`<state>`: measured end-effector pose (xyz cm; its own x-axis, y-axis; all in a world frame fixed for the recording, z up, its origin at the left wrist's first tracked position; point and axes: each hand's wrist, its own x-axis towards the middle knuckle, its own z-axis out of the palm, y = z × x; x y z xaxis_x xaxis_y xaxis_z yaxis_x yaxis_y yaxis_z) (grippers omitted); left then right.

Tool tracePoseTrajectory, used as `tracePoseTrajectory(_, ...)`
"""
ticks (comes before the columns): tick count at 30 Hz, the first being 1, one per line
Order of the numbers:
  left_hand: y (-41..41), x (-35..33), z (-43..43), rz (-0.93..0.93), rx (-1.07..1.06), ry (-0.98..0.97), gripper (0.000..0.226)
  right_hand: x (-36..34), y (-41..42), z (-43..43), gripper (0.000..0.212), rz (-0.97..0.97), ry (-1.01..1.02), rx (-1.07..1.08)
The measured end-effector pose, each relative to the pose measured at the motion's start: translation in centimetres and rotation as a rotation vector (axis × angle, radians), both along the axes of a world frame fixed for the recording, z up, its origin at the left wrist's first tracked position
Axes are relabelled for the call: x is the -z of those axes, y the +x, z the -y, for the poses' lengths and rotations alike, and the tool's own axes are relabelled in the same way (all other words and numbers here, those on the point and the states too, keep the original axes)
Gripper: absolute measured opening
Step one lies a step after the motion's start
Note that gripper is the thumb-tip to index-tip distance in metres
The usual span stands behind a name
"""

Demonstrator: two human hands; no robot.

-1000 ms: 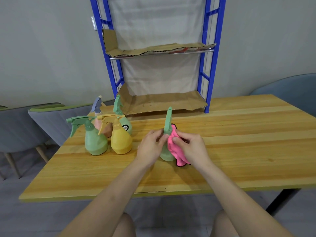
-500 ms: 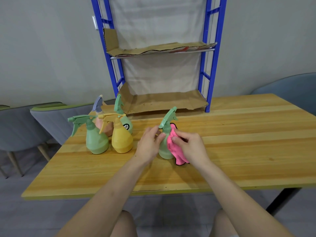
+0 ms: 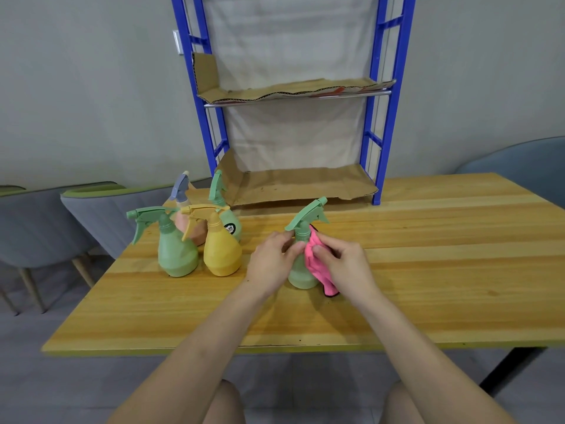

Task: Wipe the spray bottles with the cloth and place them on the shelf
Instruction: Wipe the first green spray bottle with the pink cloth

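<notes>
A green spray bottle [image 3: 301, 272] stands upright on the wooden table [image 3: 428, 270], its nozzle pointing up and to the right. My left hand [image 3: 272, 261] grips its neck and body from the left. My right hand [image 3: 345, 264] pinches a pink cloth [image 3: 318, 267] against the bottle's right side. To the left stands a group of bottles: a green one [image 3: 175, 252], a yellow one [image 3: 220, 250], a pink one with a grey-blue nozzle [image 3: 183, 194] and a second green one [image 3: 229, 226] with a dark label. The blue shelf [image 3: 374, 148] rises behind, lined with cardboard.
Cardboard sheets lie on the lower shelf [image 3: 305, 186] and the upper shelf [image 3: 293, 88]; nothing stands on either. Grey chairs [image 3: 101, 215] sit to the left of the table and a blue-grey chair [image 3: 526, 166] at the far right. A grey wall is behind.
The held green bottle has turned: its nozzle pointed straight at me and now points to the right. Both hands stayed on the bottle and cloth.
</notes>
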<state>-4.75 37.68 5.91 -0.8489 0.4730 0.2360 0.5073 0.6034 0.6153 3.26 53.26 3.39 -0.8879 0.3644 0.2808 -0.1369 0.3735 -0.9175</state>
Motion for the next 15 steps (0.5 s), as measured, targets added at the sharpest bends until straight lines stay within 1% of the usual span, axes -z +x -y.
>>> tracePoseTrajectory(3, 0.2, 0.1, -0.2, -0.025, -0.012, -0.016, 0.041, 0.6, -0.1, 0.2, 0.034, -0.023, 0.013, 0.002)
tracePoseTrajectory(8, 0.7, 0.2, -0.7, -0.058, -0.052, -0.039, 0.045, 1.8, 0.0, -0.9, 0.029, 0.057, 0.109, 0.06)
tracePoseTrajectory(15, 1.2, 0.1, -0.7, -0.038, -0.059, -0.048, 0.045, 2.0, 0.8, -1.2, 0.027, 0.169, 0.224, 0.118)
